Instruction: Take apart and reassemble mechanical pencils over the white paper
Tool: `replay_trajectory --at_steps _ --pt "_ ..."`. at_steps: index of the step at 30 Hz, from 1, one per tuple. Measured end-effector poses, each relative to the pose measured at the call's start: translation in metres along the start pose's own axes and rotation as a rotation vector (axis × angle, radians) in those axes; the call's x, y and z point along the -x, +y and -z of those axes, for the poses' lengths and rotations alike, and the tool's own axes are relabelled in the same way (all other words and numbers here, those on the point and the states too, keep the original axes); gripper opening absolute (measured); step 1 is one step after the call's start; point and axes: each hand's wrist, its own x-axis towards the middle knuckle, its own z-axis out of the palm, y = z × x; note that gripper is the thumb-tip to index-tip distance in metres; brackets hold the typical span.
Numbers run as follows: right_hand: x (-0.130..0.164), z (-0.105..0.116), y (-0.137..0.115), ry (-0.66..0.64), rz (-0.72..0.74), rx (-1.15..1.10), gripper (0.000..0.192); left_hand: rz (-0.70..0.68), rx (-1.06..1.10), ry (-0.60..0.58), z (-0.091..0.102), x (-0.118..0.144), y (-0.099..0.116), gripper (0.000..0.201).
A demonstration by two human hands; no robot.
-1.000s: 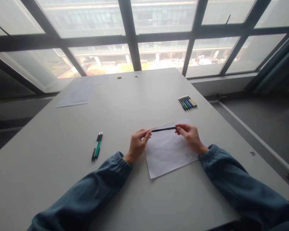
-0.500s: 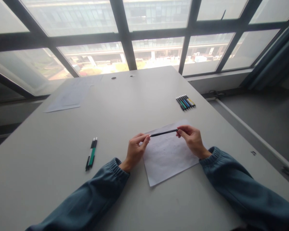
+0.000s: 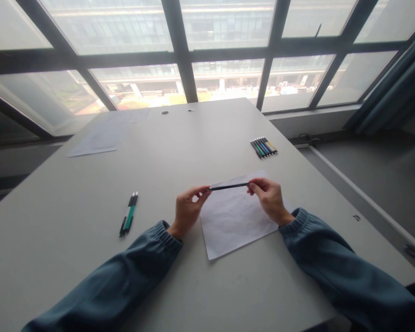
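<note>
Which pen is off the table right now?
The black pen, held level between left hand and right hand over the paper.

No writing, label, brand or number can be read anywhere. The sheet of paper [image 3: 235, 216] on the worktop [image 3: 193, 138] shows only faint marks, too pale to make out. The second sheet [image 3: 97, 138], far left of that paper near the window, looks printed, but its lines are too blurred to read.
</note>
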Motion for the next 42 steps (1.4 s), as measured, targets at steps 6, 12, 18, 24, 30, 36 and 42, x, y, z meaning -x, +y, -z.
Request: replay_trajectory --at_steps 6,12,18,24,30,36,42 --pt "-0.0003 -0.0009 0.0008 0.006 0.001 -0.005 0.027 -0.016 -0.047 0.002 0.0008 -0.0042 0.0033 0.017" --pt "-0.0002 -0.0017 0.0012 0.012 0.007 0.0 0.025 -0.075 -0.033 -0.029 0.0015 -0.0055 0.0062 0.014" --pt "-0.0024 -0.0001 0.0028 0.032 0.024 0.011 0.027 -0.076 -0.086 -0.046 0.0004 -0.0032 0.0053 0.015" --pt "-0.0022 0.0005 0.0052 0.029 0.029 0.01 0.027 -0.075 -0.081 -0.033 0.0001 -0.0032 0.0059 0.014" --pt "-0.0017 -0.0001 0.0059 0.022 0.032 0.01 0.025 -0.073 -0.102 -0.047 0.0007 -0.0037 0.0049 0.016" --pt "-0.0014 -0.0003 0.0065 0.017 0.034 -0.001 0.023 -0.071 -0.057 -0.029 0.0004 -0.0038 0.0052 0.014" --pt "-0.0027 -0.0002 0.0084 0.019 0.043 -0.015 0.022 -0.103 -0.078 -0.037 -0.0002 -0.0046 0.0016 0.015"
